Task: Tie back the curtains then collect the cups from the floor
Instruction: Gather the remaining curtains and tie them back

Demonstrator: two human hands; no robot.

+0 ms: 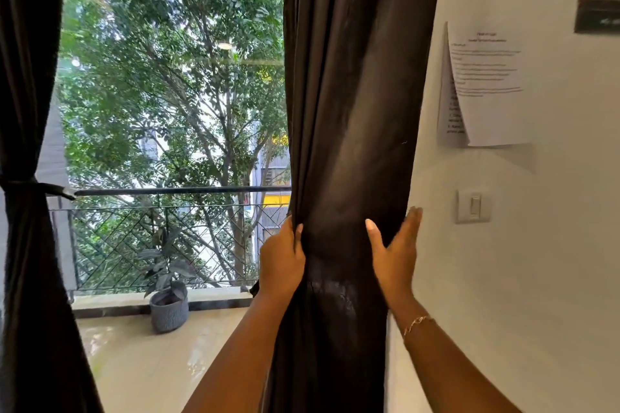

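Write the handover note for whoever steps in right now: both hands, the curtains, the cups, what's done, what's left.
Left hand grips the window-side edge of the right curtain, fingers curled into the fabric.
Right hand lies straight-fingered along the curtain's wall-side edge, thumb across the front.
Left curtain is cinched with its tie: done.
Right curtain is bunched between the hands, with no tie on it in view: tie it back.
No cups are in view; collect them from the floor afterwards.

Bright daylight through the window [174, 94]; dark curtains, edges bowed by wide-angle distortion.
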